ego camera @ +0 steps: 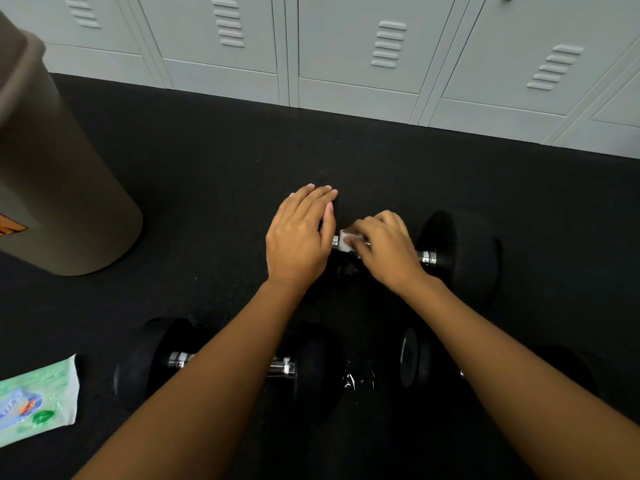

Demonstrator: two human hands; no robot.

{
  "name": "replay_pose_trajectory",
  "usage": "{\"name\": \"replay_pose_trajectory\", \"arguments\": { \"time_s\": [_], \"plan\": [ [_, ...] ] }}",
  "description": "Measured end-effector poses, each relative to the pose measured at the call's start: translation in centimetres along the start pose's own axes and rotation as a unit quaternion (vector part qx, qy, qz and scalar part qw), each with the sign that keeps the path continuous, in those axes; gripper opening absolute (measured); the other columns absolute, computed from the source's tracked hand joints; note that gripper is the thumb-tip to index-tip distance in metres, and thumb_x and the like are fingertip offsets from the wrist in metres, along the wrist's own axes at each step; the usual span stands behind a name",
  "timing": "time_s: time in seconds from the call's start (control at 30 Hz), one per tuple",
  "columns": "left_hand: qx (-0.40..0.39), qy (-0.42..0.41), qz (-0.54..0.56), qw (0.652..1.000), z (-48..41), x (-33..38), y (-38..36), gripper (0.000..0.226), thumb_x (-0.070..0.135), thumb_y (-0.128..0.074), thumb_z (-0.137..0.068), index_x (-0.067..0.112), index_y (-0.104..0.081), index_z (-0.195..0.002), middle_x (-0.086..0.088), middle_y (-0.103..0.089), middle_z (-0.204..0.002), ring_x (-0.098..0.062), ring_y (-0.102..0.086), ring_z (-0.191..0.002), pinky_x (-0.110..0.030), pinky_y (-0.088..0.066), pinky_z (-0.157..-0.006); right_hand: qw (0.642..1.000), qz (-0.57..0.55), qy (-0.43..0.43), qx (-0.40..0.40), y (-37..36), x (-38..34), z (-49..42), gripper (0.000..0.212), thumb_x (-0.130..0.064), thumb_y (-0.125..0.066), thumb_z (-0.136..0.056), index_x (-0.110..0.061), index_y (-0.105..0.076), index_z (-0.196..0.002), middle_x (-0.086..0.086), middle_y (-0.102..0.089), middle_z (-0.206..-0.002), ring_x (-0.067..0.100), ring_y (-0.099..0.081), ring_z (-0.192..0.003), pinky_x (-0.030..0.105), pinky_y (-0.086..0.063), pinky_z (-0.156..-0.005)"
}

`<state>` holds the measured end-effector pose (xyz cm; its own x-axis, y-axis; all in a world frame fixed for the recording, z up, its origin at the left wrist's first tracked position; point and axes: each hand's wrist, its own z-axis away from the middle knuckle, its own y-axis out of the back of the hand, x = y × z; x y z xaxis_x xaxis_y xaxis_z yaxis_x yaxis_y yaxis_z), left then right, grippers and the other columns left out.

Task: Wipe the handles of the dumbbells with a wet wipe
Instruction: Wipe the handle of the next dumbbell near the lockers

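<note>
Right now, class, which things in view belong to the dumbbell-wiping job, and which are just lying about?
Part of the job: wipe, gripped by the right hand on the far dumbbell handle; left hand, flat at the handle's other end; near dumbbell; third dumbbell; wipe pack.
Just there: bin; lockers.

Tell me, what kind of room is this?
Probably a gym locker room: grey metal lockers line the wall, and black dumbbells lie on a dark, rubbery-looking floor.
</note>
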<state>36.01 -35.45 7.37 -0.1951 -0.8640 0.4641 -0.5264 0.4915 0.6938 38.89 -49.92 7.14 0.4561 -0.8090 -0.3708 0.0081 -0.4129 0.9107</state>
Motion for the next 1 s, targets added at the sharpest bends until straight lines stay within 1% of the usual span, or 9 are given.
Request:
{"name": "replay_pose_trajectory", "arguments": {
  "time_s": [0.07, 0.17, 0.3, 0.43, 0.53, 0.6, 0.73, 0.9, 1.0],
  "plan": [
    [0.001, 0.001, 0.001, 1.000, 0.0, 0.0, 0.0, 0.039, 0.027, -0.033, -0.096, 0.014, -0.062, -0.117, 0.000, -0.063, -0.122, -0.016, -0.049, -0.123, -0.037, -0.037, -0.106, 1.000, -0.012, -0.006, 0.015, -0.3, -0.5, -0.1, 0.017, -0.026, -0.055, -0.090, -0.015, -0.065, -0.098, -0.002, -0.063, -0.089, 0.018, -0.045, -0.095, 0.028, -0.031, -0.092],
    [0.000, 0.002, -0.003, 1.000, 0.0, 0.0, 0.1, 0.039, 0.027, -0.032, -0.096, 0.014, -0.062, -0.118, 0.000, -0.062, -0.122, -0.016, -0.048, -0.124, -0.037, -0.037, -0.105, 0.997, 0.020, 0.059, 0.042, -1.0, -0.9, 0.4, 0.013, -0.016, -0.059, -0.086, -0.010, -0.066, -0.095, 0.005, -0.064, -0.085, 0.024, -0.051, -0.089, 0.038, -0.040, -0.093],
    [-0.004, 0.004, -0.001, 1.000, 0.0, 0.2, 0.2, 0.038, 0.027, -0.033, -0.095, 0.014, -0.061, -0.118, 0.000, -0.062, -0.123, -0.016, -0.048, -0.124, -0.037, -0.037, -0.105, 0.985, 0.088, 0.123, 0.085, -1.3, 0.2, 1.6, 0.012, -0.016, -0.057, -0.086, -0.010, -0.064, -0.093, 0.004, -0.061, -0.083, 0.023, -0.054, -0.085, 0.039, -0.035, -0.103],
    [0.001, 0.005, -0.001, 1.000, 0.0, 0.2, 0.3, 0.038, 0.026, -0.034, -0.095, 0.014, -0.061, -0.118, 0.000, -0.062, -0.122, -0.016, -0.048, -0.124, -0.037, -0.037, -0.105, 0.977, 0.116, 0.142, 0.108, -1.2, 0.6, 2.1, 0.012, -0.015, -0.053, -0.085, -0.008, -0.062, -0.090, 0.006, -0.059, -0.082, 0.024, -0.055, -0.084, 0.040, -0.033, -0.106],
    [-0.001, 0.005, -0.003, 1.000, 0.0, 0.2, 0.2, 0.038, 0.027, -0.033, -0.095, 0.015, -0.061, -0.118, 0.000, -0.062, -0.123, -0.015, -0.048, -0.124, -0.036, -0.037, -0.106, 0.972, 0.126, 0.164, 0.116, -1.9, -0.4, 1.9, 0.009, -0.008, -0.056, -0.081, -0.008, -0.061, -0.089, 0.006, -0.058, -0.081, 0.023, -0.055, -0.084, 0.040, -0.033, -0.106],
    [0.000, 0.004, -0.006, 1.000, 0.1, 0.2, 0.2, 0.038, 0.026, -0.033, -0.095, 0.015, -0.061, -0.118, 0.000, -0.062, -0.123, -0.015, -0.048, -0.124, -0.035, -0.036, -0.106, 0.970, 0.133, 0.165, 0.114, -2.5, -1.0, 1.7, 0.012, -0.003, -0.061, -0.079, -0.007, -0.062, -0.090, 0.007, -0.058, -0.082, 0.023, -0.056, -0.085, 0.040, -0.036, -0.107],
    [0.002, 0.005, -0.002, 1.000, 0.0, 0.1, 0.2, 0.038, 0.026, -0.034, -0.095, 0.014, -0.062, -0.117, 0.000, -0.062, -0.122, -0.017, -0.048, -0.124, -0.036, -0.037, -0.105, 0.966, 0.147, 0.178, 0.114, -2.6, -0.9, 1.9, 0.016, -0.002, -0.063, -0.076, -0.007, -0.059, -0.090, 0.008, -0.058, -0.082, 0.024, -0.056, -0.083, 0.040, -0.038, -0.105],
    [0.007, 0.002, 0.004, 1.000, 0.0, 0.0, 0.1, 0.036, 0.026, -0.035, -0.095, 0.014, -0.062, -0.116, 0.000, -0.063, -0.121, -0.016, -0.049, -0.122, -0.037, -0.039, -0.104, 0.967, 0.141, 0.168, 0.129, -2.0, 0.8, 2.7, 0.010, -0.003, -0.058, -0.078, -0.010, -0.053, -0.085, 0.007, -0.054, -0.079, 0.024, -0.055, -0.080, 0.040, -0.033, -0.107],
    [0.007, 0.003, 0.003, 1.000, 0.0, 0.0, 0.1, 0.036, 0.026, -0.035, -0.095, 0.014, -0.062, -0.116, 0.000, -0.063, -0.121, -0.016, -0.049, -0.123, -0.037, -0.038, -0.104, 0.972, 0.142, 0.141, 0.123, -1.7, 0.5, 3.0, 0.005, -0.008, -0.051, -0.081, -0.008, -0.055, -0.084, 0.007, -0.055, -0.080, 0.024, -0.056, -0.081, 0.042, -0.036, -0.106]
  ]
}}
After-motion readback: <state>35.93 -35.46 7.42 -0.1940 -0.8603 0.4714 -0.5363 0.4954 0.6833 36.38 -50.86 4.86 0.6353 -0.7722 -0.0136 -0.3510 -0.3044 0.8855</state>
